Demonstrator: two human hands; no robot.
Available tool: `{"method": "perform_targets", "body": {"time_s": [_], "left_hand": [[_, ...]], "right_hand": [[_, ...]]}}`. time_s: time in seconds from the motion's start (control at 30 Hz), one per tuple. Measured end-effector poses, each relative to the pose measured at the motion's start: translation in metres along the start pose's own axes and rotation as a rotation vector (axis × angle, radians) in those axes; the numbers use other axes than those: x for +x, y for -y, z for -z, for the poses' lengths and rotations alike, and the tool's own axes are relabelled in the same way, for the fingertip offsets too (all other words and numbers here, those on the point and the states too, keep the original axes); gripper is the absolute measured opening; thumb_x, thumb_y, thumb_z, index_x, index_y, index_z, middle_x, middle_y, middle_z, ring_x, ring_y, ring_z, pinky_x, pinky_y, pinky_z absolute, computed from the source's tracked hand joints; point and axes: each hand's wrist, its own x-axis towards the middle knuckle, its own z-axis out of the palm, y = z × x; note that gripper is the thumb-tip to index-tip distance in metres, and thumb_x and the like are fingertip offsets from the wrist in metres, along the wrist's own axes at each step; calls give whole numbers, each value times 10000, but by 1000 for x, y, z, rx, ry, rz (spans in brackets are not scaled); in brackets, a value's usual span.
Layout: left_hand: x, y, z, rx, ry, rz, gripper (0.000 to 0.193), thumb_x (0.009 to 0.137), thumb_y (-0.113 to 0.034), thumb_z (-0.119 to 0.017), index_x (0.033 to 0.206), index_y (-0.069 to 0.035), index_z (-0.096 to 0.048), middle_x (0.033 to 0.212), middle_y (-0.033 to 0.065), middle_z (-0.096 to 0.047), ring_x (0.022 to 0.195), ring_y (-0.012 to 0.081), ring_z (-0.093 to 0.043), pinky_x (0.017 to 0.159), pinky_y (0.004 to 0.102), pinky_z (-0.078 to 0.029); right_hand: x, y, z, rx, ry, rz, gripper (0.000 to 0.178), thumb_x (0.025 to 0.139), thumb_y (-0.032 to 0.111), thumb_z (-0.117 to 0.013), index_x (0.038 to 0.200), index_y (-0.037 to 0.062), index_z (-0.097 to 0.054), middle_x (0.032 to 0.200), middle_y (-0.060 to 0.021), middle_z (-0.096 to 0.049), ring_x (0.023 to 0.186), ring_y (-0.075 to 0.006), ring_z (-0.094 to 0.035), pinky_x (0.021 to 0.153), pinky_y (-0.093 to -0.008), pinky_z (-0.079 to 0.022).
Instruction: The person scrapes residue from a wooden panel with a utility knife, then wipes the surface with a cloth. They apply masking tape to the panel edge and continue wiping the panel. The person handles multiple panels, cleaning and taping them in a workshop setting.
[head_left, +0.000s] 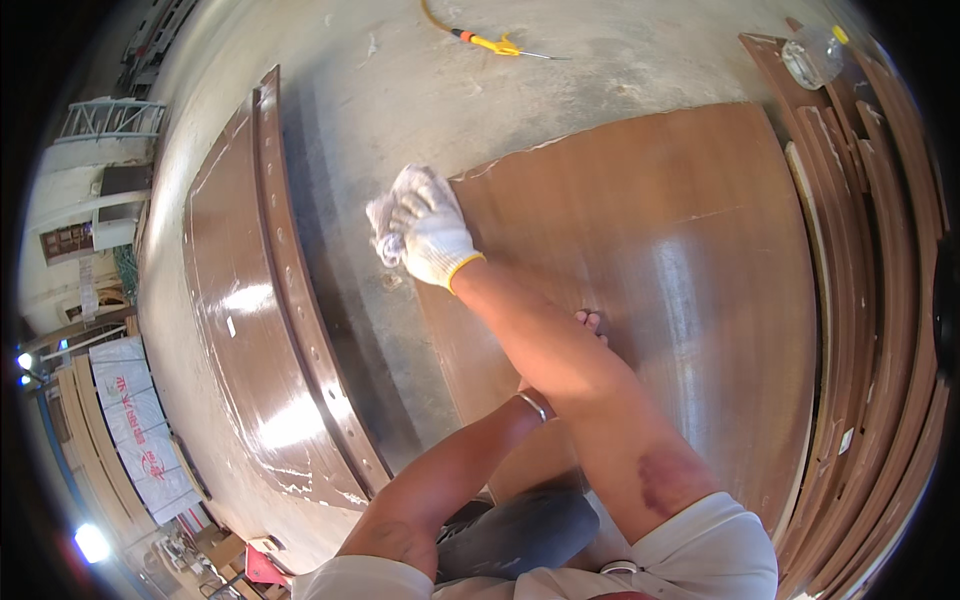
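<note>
My right hand [438, 235], in a white knitted glove with a yellow cuff, reaches across to the left edge of a large brown wood panel [640, 220]. It is closed on a crumpled whitish rag [384, 240], which sticks out on the left side of the glove at the panel's far left corner. Beneath my right forearm passes my bare left hand [590, 322], with a band round its wrist. Only its fingertips show, stretched out on the panel's surface; the palm is hidden by the forearm.
On the left, a glossy brown panel [240, 300] stands beside a holed edge strip. A yellow air blow gun [495, 44] with a hose lies on the concrete floor. Stacked brown boards [870, 300] line the right, with a clear plastic bottle [812, 58] on top. Wrapped boards [140, 425] are at the left.
</note>
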Motion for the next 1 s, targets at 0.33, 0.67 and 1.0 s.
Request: {"method": "perform_targets", "body": {"time_s": [0.33,0.67,1.0], "left_hand": [[-4,-16,13,752,313,-214,662,970,-428,-531,1519,-58,-536,1644,210,-424,1562,411,-316,1308,597,-172],[9,20,-17,800,-319,-439,495,1102,-332,-442,1508,-62,-523,1648,153,-450,1548,310,-372,1304,443,-254],[5,18,-6,732,-68,-500,638,1013,-398,-467,1506,7,-468,1663,285,-374,1566,429,-330,1276,622,-233]], "right_hand": [[-58,87,112,-1103,169,426,339,984,369,-611,1251,171,-679,1195,-61,-708,1455,-288,-448,1248,-506,-272],[12,53,-16,-830,137,435,182,858,179,-587,691,235,-633,891,4,-714,778,-210,-618,785,-336,-507],[-131,45,5,-721,625,333,170,969,227,-646,1077,209,-777,1278,-45,-724,1355,-284,-578,1240,-420,-364]]}}
